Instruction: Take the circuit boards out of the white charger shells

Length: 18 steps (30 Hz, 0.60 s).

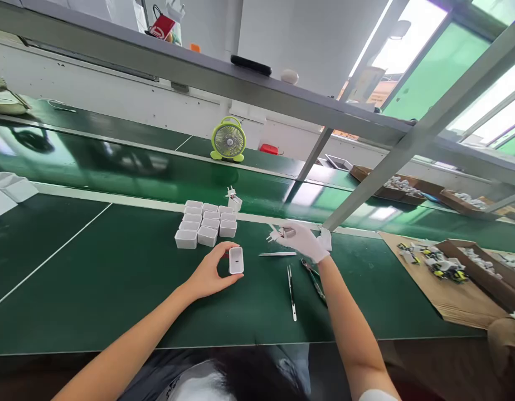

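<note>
Between thumb and fingers, my left hand [213, 272] grips a small white plastic charger housing [236, 260], its open side facing me and a slot showing inside. My right hand [301, 239], in a white glove, pinches a white plug piece with pins [275, 234] to the right of the housing, apart from it. Beyond my left hand stand several white housings [186, 239] packed in rows. Below my right hand lie a pair of tweezers [291, 294], a second slim metal tool [278, 254] and green-handled pliers [315, 281], partly hidden by my forearm.
Cardboard [424, 284] on the right bears small parts with yellow pieces [445, 267], beside boxes of white parts [479, 262]. A slanting metal post [366, 184] rises behind my right hand. A green fan [228, 140] stands across the shiny green belt [157, 175]; a shelf [199, 69] crosses above.
</note>
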### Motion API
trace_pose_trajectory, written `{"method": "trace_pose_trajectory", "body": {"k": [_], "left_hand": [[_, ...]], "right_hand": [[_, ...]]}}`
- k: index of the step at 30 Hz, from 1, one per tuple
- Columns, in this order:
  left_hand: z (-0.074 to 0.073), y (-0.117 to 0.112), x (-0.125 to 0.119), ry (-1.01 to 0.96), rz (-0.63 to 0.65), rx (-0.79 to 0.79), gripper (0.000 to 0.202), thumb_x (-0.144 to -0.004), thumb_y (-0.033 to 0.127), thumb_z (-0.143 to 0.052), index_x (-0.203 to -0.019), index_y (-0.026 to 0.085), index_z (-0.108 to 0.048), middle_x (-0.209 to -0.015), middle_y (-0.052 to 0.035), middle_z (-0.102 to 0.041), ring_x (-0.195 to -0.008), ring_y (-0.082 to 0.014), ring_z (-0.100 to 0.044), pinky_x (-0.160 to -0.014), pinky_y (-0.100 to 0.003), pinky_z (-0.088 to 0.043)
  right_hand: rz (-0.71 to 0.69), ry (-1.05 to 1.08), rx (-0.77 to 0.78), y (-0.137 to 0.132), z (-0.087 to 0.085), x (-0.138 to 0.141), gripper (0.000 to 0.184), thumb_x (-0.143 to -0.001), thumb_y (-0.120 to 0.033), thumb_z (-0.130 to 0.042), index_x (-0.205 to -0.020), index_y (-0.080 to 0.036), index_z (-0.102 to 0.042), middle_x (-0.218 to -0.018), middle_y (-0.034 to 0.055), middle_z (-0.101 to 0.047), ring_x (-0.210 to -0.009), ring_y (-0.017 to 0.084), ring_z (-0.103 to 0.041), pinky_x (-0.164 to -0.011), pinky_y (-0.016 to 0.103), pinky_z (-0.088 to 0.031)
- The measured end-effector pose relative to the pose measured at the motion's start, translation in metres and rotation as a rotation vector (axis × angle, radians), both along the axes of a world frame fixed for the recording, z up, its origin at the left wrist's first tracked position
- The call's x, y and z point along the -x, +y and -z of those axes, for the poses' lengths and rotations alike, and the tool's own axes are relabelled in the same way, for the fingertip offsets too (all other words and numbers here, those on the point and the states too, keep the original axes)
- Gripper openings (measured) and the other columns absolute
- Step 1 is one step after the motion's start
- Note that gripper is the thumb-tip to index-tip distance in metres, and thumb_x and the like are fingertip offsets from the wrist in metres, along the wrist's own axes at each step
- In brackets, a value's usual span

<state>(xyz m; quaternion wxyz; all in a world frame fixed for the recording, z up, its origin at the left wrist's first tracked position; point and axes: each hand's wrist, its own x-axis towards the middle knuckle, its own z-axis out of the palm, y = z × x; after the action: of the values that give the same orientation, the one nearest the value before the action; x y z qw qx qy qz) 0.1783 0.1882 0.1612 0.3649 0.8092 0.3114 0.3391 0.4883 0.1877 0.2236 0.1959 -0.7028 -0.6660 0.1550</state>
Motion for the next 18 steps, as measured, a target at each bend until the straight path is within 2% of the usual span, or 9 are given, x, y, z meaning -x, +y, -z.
{"method": "trace_pose_trajectory", "body": {"k": [2,4,6,8,11,13,15,18], "left_hand": [[-0.01,-0.007,0.002,-0.04,-0.036,0.007,0.057,-0.088,0.035,-0.068,-0.14,0.024,-0.047,-0.14,-0.011,-0.058,-0.127,-0.0285,-0.058,-0.107,-0.044,-0.052],[-0.027,-0.015,0.001,-0.073,-0.044,0.005,0.064,-0.09,0.034,-0.068,-0.147,0.027,-0.042,-0.145,-0.0112,-0.054,-0.13,-0.0291,-0.056,-0.11,-0.046,-0.05],[-0.053,-0.025,-0.002,-0.067,-0.015,-0.047,0.07,-0.092,0.032,-0.067,-0.153,0.032,-0.034,-0.15,-0.0104,-0.05,-0.133,-0.0283,-0.054,-0.11,-0.044,-0.05],[-0.082,-0.036,-0.007,-0.063,0.021,-0.148,0.073,-0.092,0.029,-0.068,-0.154,0.034,-0.031,-0.149,-0.0093,-0.05,-0.132,-0.0264,-0.054,-0.107,-0.04,-0.053],[-0.122,-0.048,-0.015,-0.139,0.037,-0.301,0.07,-0.087,0.02,-0.071,-0.148,0.03,-0.038,-0.14,-0.0088,-0.056,-0.123,-0.0231,-0.06,-0.1,-0.034,-0.056],[-0.14,-0.053,-0.019,-0.167,0.051,-0.395,0.068,-0.084,0.013,-0.07,-0.144,0.028,-0.041,-0.137,-0.0088,-0.058,-0.124,-0.0228,-0.059,-0.103,-0.033,-0.055],[-0.151,-0.055,-0.02,-0.161,0.071,-0.477,0.069,-0.082,0.008,-0.068,-0.144,0.027,-0.042,-0.137,-0.0088,-0.058,-0.129,-0.0228,-0.056,-0.107,-0.032,-0.052],[-0.158,-0.055,-0.02,-0.165,0.074,-0.538,0.071,-0.081,0.006,-0.067,-0.144,0.026,-0.043,-0.138,-0.0081,-0.056,-0.13,-0.0212,-0.055,-0.11,-0.029,-0.049]], "right_hand": [[-0.099,0.164,-0.116,-0.024,-0.019,0.005,0.046,-0.095,-0.044,-0.062,-0.135,-0.023,-0.057,-0.123,0.0058,-0.068,-0.109,0.022,-0.067,-0.093,0.034,-0.057],[-0.284,0.463,-0.252,-0.048,-0.036,0.016,0.05,-0.09,-0.048,-0.071,-0.132,-0.025,-0.058,-0.122,0.0068,-0.069,-0.103,0.024,-0.069,-0.086,0.039,-0.061],[-0.488,0.8,-0.369,-0.068,-0.051,0.03,0.054,-0.083,-0.05,-0.082,-0.128,-0.029,-0.061,-0.122,0.0066,-0.069,-0.095,0.025,-0.071,-0.077,0.04,-0.064],[-0.612,0.982,-0.441,-0.081,-0.064,0.045,0.057,-0.08,-0.046,-0.087,-0.128,-0.033,-0.06,-0.127,0.0057,-0.068,-0.099,0.026,-0.072,-0.075,0.039,-0.065],[-0.702,1.04,-0.594,-0.091,-0.076,0.063,0.06,-0.077,-0.042,-0.091,-0.128,-0.034,-0.059,-0.129,0.0058,-0.068,-0.114,0.03,-0.069,-0.089,0.046,-0.064],[-0.712,1.044,-0.724,-0.093,-0.079,0.07,0.066,-0.073,-0.045,-0.093,-0.129,-0.034,-0.06,-0.127,0.0063,-0.069,-0.121,0.034,-0.065,-0.098,0.053,-0.059],[-0.669,1.038,-0.798,-0.095,-0.078,0.074,0.069,-0.071,-0.05,-0.093,-0.129,-0.034,-0.06,-0.126,0.0064,-0.07,-0.123,0.035,-0.063,-0.102,0.055,-0.057],[-0.628,1.022,-0.819,-0.097,-0.073,0.074,0.068,-0.073,-0.05,-0.091,-0.131,-0.035,-0.059,-0.129,0.0065,-0.068,-0.123,0.033,-0.063,-0.101,0.05,-0.059]]}}
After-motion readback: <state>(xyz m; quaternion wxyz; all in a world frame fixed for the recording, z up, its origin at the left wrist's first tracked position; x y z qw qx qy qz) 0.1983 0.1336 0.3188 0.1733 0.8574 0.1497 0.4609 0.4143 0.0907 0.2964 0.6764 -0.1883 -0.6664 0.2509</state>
